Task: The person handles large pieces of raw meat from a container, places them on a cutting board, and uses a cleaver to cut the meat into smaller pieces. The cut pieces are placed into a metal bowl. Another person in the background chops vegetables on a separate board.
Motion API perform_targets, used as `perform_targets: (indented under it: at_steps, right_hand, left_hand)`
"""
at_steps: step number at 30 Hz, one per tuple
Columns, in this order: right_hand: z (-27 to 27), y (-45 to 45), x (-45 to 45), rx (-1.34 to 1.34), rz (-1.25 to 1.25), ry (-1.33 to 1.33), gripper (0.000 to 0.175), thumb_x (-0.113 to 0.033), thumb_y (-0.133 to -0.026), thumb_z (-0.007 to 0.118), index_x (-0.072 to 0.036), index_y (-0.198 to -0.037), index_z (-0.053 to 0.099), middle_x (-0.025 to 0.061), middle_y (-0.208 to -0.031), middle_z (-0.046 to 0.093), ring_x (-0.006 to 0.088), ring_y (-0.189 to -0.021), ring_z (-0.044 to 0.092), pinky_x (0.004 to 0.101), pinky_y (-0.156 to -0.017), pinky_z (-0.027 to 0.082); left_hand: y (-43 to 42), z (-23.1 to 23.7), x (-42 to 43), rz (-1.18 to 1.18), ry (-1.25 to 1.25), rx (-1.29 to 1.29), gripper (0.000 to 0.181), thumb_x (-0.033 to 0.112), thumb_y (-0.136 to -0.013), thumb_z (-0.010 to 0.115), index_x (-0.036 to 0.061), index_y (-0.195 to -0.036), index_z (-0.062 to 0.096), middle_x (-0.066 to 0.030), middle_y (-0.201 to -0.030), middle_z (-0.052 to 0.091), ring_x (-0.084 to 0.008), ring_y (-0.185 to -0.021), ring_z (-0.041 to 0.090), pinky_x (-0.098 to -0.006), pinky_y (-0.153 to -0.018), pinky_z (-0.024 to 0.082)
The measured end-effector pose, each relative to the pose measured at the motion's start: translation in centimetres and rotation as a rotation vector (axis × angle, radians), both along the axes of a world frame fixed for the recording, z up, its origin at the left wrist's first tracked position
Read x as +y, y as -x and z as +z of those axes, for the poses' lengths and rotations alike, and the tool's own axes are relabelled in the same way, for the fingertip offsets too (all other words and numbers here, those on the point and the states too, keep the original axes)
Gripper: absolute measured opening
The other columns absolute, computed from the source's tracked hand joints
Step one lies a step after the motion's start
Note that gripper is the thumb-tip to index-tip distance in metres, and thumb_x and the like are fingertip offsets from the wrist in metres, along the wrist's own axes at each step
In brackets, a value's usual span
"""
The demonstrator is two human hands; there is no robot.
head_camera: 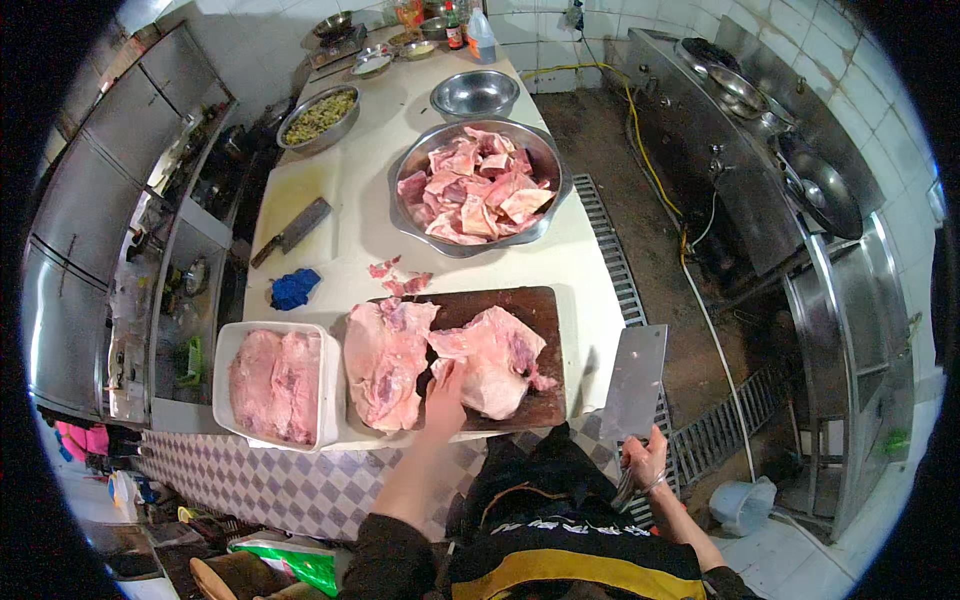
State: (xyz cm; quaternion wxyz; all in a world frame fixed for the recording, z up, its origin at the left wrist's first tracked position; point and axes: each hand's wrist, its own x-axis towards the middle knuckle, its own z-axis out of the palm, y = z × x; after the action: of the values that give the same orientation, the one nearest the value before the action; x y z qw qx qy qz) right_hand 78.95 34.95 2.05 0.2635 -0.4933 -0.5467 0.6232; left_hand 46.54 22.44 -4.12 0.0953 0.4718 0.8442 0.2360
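Note:
My right hand (646, 456) grips the handle of a broad-bladed cleaver (636, 379), its blade raised beyond the right edge of the table. With its fingers on the left side of a raw meat slab (495, 367), my left hand (446, 397) rests at the front of the dark cutting board (551, 315). Whether those fingers pinch the meat is hidden. A second raw meat slab (386, 360) lies just left of that hand, partly on the board. Farther left, more raw meat (276, 382) fills a white plastic tub (328, 390).
Cut meat pieces (480, 187) heap in a large steel bowl (405, 221). Another cleaver (296, 231) lies on a pale cutting board (289, 180) near a blue cloth (295, 289). Meat scraps (405, 281) sit behind the dark board. A floor drain grate (611, 247) runs along the table's right.

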Motion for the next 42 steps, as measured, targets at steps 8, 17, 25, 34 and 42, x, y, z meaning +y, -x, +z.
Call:
perform_targets:
  at_steps: [8,17,25,34,42]
  right_hand:
    - [-2.7,-1.9,-0.4,-0.083,0.113,0.004,0.020,-0.006,-0.081,0.048,0.001,-0.099,0.047,0.0060,-0.063,0.054,0.0112,-0.044,0.049,0.0262,-0.040,0.041]
    - [-3.1,0.1,1.4,-0.475,0.405,-0.332,0.024,-0.015,-0.081,0.055,-0.002,-0.101,0.048,0.0146,-0.060,0.057,0.0295,-0.044,0.054,0.0383,-0.043,0.043]
    - [-1.0,6.3,3.5,-0.615,0.871,-0.870,0.016,-0.015,-0.083,0.049,-0.006,-0.095,0.049,0.0147,-0.067,0.058,0.0356,-0.057,0.057,0.0444,-0.050,0.045]
    - [-2.9,8.8,4.0,-0.613,0.980,-0.860,0.014,-0.017,-0.083,0.048,-0.005,-0.090,0.049,0.0154,-0.066,0.059,0.0351,-0.053,0.058,0.0447,-0.047,0.046]
    - [-0.9,9.7,3.1,-0.757,1.103,-0.779,0.015,-0.014,-0.080,0.048,-0.004,-0.091,0.045,0.0165,-0.068,0.061,0.0349,-0.056,0.060,0.0447,-0.049,0.048]
  left_hand:
    - [-5.7,0.9,2.7,-0.298,-0.100,0.032,0.044,0.007,-0.066,0.054,0.0051,-0.110,0.053,-0.0119,-0.117,0.053,-0.0297,-0.113,0.045,-0.0379,-0.091,0.036]
    - [-6.6,-0.8,5.2,-0.600,0.082,-0.155,0.029,0.000,-0.065,0.057,0.0097,-0.093,0.057,-0.0028,-0.094,0.059,-0.0214,-0.099,0.050,-0.0457,-0.092,0.027]
    - [-5.9,0.9,0.4,-0.274,-0.250,-0.157,0.027,0.014,-0.069,0.065,0.0089,-0.094,0.056,-0.0087,-0.095,0.061,-0.0268,-0.095,0.056,-0.0407,-0.087,0.039]
    - [2.1,-4.7,3.4,0.270,-0.062,-0.106,0.050,0.008,-0.070,0.060,-0.0003,-0.117,0.044,-0.0183,-0.114,0.050,-0.0370,-0.106,0.046,-0.0430,-0.090,0.035]
    - [-3.6,-1.2,2.0,0.333,-0.319,-0.216,0.039,0.001,-0.060,0.054,0.0014,-0.099,0.051,-0.0204,-0.104,0.048,-0.0398,-0.101,0.043,-0.0442,-0.089,0.034]
